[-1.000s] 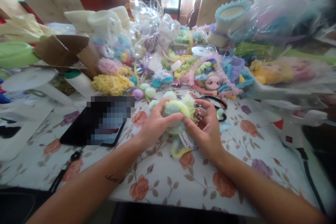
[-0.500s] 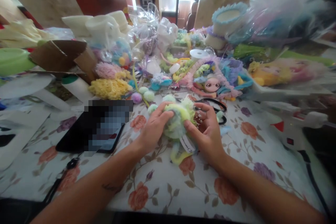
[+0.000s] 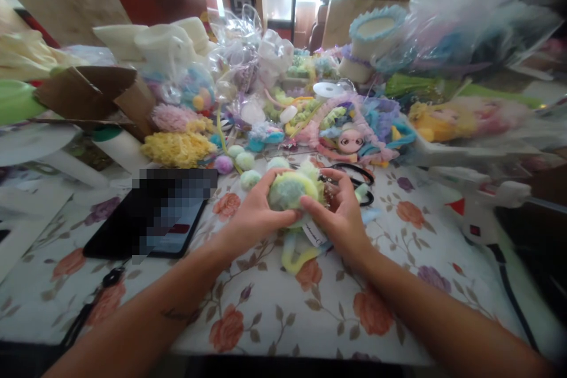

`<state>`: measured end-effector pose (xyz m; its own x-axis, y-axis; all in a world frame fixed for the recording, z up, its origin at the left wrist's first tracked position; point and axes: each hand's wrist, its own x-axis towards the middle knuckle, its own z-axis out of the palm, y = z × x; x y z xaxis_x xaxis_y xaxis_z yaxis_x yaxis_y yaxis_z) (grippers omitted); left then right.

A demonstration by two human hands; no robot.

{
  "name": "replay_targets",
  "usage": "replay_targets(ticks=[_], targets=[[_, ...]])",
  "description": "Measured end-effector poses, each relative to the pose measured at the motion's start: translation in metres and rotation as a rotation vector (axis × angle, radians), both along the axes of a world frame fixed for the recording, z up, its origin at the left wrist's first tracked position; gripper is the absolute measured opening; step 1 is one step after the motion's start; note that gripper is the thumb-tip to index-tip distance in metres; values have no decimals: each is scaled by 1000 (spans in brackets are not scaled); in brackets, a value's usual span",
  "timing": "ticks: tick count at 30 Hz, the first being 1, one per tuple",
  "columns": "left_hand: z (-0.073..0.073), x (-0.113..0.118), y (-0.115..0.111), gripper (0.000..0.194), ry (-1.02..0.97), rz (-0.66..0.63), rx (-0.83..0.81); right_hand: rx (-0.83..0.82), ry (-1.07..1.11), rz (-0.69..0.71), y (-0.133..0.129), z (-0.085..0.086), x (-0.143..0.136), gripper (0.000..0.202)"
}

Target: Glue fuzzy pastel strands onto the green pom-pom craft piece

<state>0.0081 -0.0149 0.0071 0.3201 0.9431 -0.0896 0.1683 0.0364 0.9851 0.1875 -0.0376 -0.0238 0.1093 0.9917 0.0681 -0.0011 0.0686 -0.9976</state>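
Between my two hands is a fuzzy yellow-green plush piece [image 3: 287,192] with a paler, greyish-green round middle. My left hand [image 3: 261,204] grips its left side, thumb along the lower edge and fingers over the top. On the right, my right hand [image 3: 339,207] pinches it with the thumb in front; the fingers curl behind a frilly edge. A white printed label [image 3: 313,233] hangs below it, and a yellow and pale blue fuzzy strip [image 3: 295,260] loops down onto the tablecloth. Black-handled scissors [image 3: 367,196] lie just beyond my right hand.
A phone or tablet [image 3: 110,224] lies at left on the flowered tablecloth [image 3: 261,319]. At right is a white glue gun [image 3: 482,207] with a cable. Pompoms [image 3: 245,160], a doll face [image 3: 349,140], yellow yarn [image 3: 179,149], a cardboard box [image 3: 88,94] and plastic bags crowd the back.
My left thumb has moved from the top of the plush piece down to its lower edge, uncovering the round middle. The whole view has shifted slightly, so things appear further left.
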Motion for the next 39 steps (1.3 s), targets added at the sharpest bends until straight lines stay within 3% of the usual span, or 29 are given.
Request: replay_targets(ticks=[2,7,13,17,19,24,28,39], targets=[[2,1,-1,64,51,10,40,3,-38,-8,1,-1,0,69],[2,2,-1,63,65,-17,31,-13,17,-38,3,0,2,45],[0,2,-1,64,65,-17,28,32,-105,8,-1,3,2,67],[-2,3,-2,65,56,-40,12,12,-73,-20,2,1,3,44],[-2,4,-3,63,63,-35,22,13,-49,-22,3,-1,4,44],[1,7,-5,41,44,104,85,44,-57,131,-2,1,5,64],[1,9,-5,31,59,164,109,48,-67,206,-4,4,3,65],[-9,8,-4,39,-22,79,107,-29,-61,154,-1,5,4,47]])
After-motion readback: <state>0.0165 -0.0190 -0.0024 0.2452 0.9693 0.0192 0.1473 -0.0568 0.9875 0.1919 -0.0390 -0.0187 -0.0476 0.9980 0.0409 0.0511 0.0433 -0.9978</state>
